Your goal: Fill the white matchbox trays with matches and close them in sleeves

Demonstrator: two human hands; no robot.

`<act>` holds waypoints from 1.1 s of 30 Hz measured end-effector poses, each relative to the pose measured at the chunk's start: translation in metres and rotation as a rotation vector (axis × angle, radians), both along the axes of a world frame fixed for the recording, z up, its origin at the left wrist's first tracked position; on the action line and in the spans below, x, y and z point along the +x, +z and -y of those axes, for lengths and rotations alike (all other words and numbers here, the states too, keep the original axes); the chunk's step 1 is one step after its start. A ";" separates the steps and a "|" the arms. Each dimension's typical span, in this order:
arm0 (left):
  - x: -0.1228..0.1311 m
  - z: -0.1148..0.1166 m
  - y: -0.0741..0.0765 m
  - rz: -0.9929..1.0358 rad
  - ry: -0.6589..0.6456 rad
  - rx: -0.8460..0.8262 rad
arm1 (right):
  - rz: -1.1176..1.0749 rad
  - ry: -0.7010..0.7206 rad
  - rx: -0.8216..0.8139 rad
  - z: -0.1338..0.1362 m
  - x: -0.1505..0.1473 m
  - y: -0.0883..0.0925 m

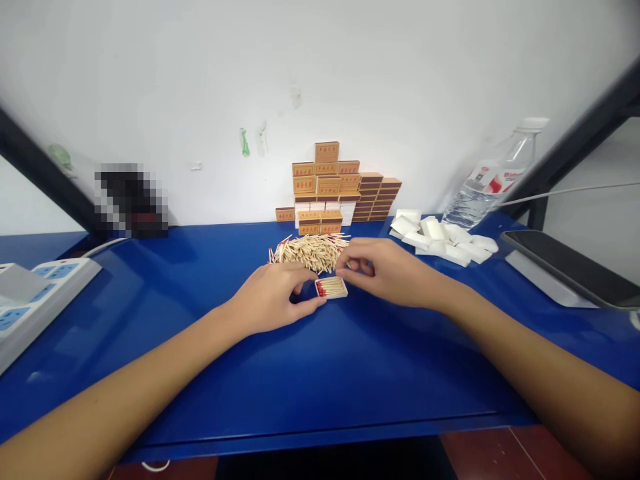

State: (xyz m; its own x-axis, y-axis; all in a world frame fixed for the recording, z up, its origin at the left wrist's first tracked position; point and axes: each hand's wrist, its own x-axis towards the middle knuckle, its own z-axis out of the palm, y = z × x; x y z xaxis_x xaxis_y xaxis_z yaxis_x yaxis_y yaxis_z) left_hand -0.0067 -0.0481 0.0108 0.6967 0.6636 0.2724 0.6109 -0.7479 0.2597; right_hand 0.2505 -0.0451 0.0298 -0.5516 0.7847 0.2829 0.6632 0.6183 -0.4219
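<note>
A small white matchbox tray (332, 295) lies on the blue table, with red-headed matches (329, 287) side by side in it, heads to the left. My left hand (273, 297) grips its left end between thumb and forefinger. Just beyond the tray spreads a loose pile of matches (313, 252). Over the pile's right edge and close to the tray's far right corner, my right hand (380, 272) is closed with its fingertips together; whatever they pinch, if anything, is hidden.
Stacked matchboxes (327, 185) stand against the wall behind the pile. White empty trays (443, 239) lie in a heap at right, near a leaning water bottle (493, 177) and a phone (575, 263). A power strip (45, 300) sits at far left on the blue table (320, 380).
</note>
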 end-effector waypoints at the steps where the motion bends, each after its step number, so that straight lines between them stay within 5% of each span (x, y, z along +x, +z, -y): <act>1: 0.000 0.000 0.000 0.003 -0.001 0.003 | 0.002 -0.088 0.021 -0.004 0.003 0.000; 5: 0.000 0.000 0.000 0.007 -0.010 0.018 | 0.068 -0.406 0.008 -0.019 0.014 -0.003; 8: 0.000 0.000 0.000 0.012 -0.013 0.019 | 0.067 -0.479 -0.083 -0.024 0.017 -0.008; 19: -0.001 0.001 0.000 0.016 -0.019 -0.010 | 0.152 -0.469 -0.157 -0.025 0.018 -0.015; 27: 0.000 0.000 0.000 0.014 -0.017 -0.007 | 0.181 -0.336 0.020 -0.026 0.021 -0.019; 33: 0.000 0.000 -0.001 0.008 -0.006 -0.004 | 0.270 -0.286 -0.005 -0.028 0.023 -0.019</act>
